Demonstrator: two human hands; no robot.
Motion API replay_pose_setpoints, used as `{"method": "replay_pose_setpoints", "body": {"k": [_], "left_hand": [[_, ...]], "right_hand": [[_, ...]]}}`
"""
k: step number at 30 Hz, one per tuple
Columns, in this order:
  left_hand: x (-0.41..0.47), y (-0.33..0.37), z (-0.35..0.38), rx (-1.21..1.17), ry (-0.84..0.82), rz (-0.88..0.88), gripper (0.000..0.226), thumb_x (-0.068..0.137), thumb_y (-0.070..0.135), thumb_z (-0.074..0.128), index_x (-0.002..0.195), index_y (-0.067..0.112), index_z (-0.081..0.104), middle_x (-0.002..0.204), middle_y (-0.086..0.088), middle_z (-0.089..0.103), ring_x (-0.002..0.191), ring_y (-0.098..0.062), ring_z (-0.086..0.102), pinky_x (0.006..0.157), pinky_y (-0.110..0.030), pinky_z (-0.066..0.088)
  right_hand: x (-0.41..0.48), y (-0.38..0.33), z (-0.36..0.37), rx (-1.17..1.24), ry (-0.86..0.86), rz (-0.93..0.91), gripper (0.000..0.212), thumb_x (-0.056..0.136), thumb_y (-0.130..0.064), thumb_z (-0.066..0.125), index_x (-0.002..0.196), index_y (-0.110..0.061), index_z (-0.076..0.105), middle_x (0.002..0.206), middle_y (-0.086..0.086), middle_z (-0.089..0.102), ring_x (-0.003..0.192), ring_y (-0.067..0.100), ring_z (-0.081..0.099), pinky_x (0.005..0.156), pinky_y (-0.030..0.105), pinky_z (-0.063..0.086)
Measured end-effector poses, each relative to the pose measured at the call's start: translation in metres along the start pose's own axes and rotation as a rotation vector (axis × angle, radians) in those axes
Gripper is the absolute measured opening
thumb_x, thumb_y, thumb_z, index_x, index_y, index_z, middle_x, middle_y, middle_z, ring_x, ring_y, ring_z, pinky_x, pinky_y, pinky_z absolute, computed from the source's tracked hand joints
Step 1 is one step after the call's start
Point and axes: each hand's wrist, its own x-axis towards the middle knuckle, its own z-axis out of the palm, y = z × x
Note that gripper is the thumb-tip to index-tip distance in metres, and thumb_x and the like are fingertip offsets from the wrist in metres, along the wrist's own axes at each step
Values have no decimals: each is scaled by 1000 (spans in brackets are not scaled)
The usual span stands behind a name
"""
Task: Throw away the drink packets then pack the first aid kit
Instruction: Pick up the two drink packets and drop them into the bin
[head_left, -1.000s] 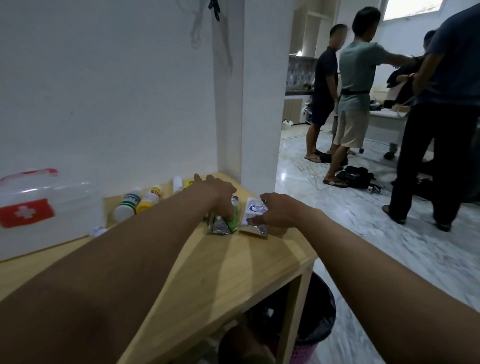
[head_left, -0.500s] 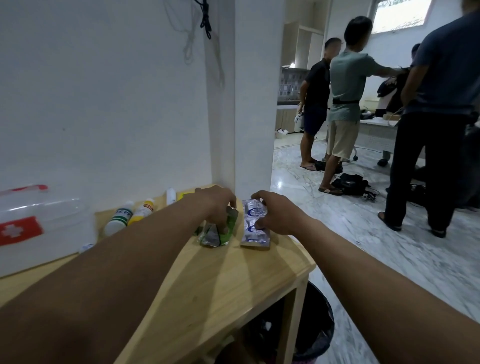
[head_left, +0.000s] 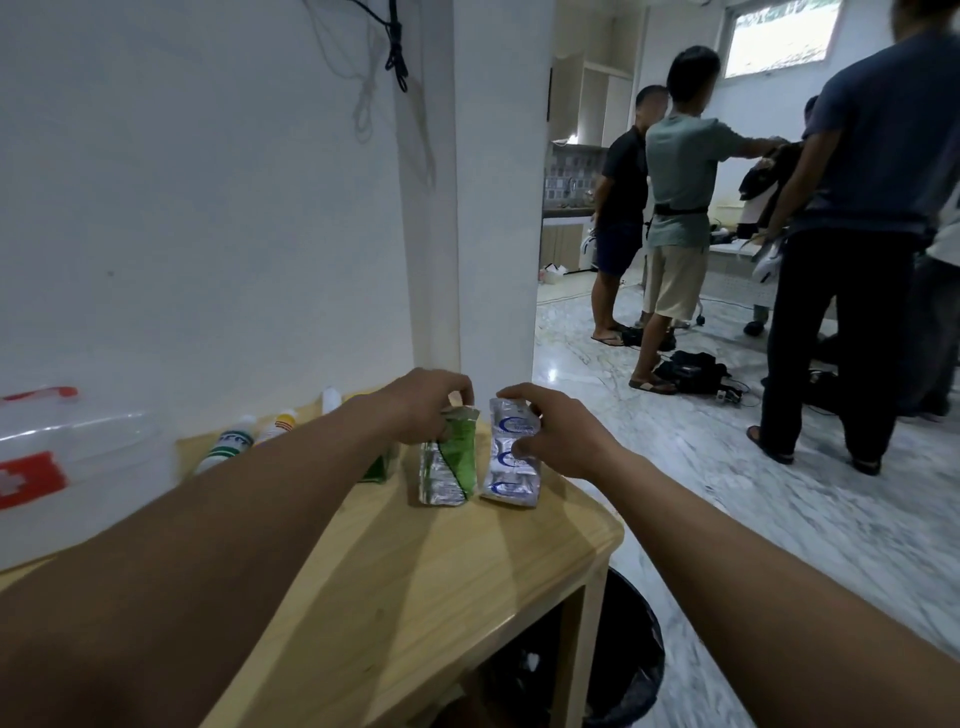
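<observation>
My left hand (head_left: 423, 402) pinches the top of a green and silver drink packet (head_left: 449, 460), which hangs tilted just above the wooden table (head_left: 415, 582). My right hand (head_left: 553, 431) grips a silver and blue drink packet (head_left: 511, 470) by its right side, lifted off the tabletop. The clear first aid kit box (head_left: 57, 467) with a red cross label stands at the far left of the table. Two small bottles (head_left: 228, 444) lie against the wall beside it, and a small white tube (head_left: 331, 400) stands behind my left forearm.
A black-lined bin (head_left: 621, 654) stands on the floor below the table's right end. A white pillar (head_left: 493, 208) rises just behind the packets. Several people (head_left: 675, 208) stand on the marble floor at right, with a black bag (head_left: 688, 371) by their feet.
Both hands have closed on the packets and raised them from lying flat on the table to hanging upright. The camera has tilted up slightly.
</observation>
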Motion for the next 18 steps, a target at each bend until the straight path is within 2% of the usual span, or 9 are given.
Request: {"method": "replay_pose_setpoints", "body": {"k": [3,6,9,11,13,15,18], "left_hand": [[5,0,-8,-53,36,20,37,80,1,70,110,23,63,104,-4,64,99,-24,59,80,-32,48],[13,3,-17,-91,72,46,34,80,4,72,105,26,67,106,-3,67,100,-23,61,80,-30,48],[24,8,-26,-113,114,75,34,80,6,73,106,26,69,108,-3,69,101,-22,61,82,-31,47],[33,15,-33,-130,132,92,35,80,4,72,108,25,69,106,-3,67,100,-22,59,81,-31,46],[42,22,-38,-156,148,108,36,81,2,71,110,23,69,104,-3,65,97,-22,58,79,-30,45],[55,28,-40,-170,162,126,37,80,1,72,111,22,69,101,-2,64,96,-22,59,79,-28,43],[77,36,-40,-169,171,160,37,80,4,74,113,21,69,101,-1,64,95,-20,58,80,-27,41]], "right_hand": [[3,2,-8,21,22,0,75,75,-4,79,139,-33,52,119,2,63,90,13,57,58,12,40],[6,2,-25,31,66,7,75,76,-2,77,140,-34,53,112,0,64,75,1,57,48,5,37],[11,3,-45,66,107,13,74,78,0,75,141,-33,53,108,-1,64,76,-4,58,46,4,40],[15,5,-58,77,134,3,73,78,-1,74,140,-33,53,113,1,67,84,5,65,56,9,47],[19,9,-69,90,158,-10,73,78,-1,75,141,-32,52,117,3,69,95,14,68,71,24,57],[22,16,-80,98,180,-17,74,79,0,75,142,-30,52,117,4,69,98,17,68,81,36,61],[27,29,-93,100,215,-21,72,80,1,74,142,-30,53,116,1,67,100,16,67,85,36,59]]}}
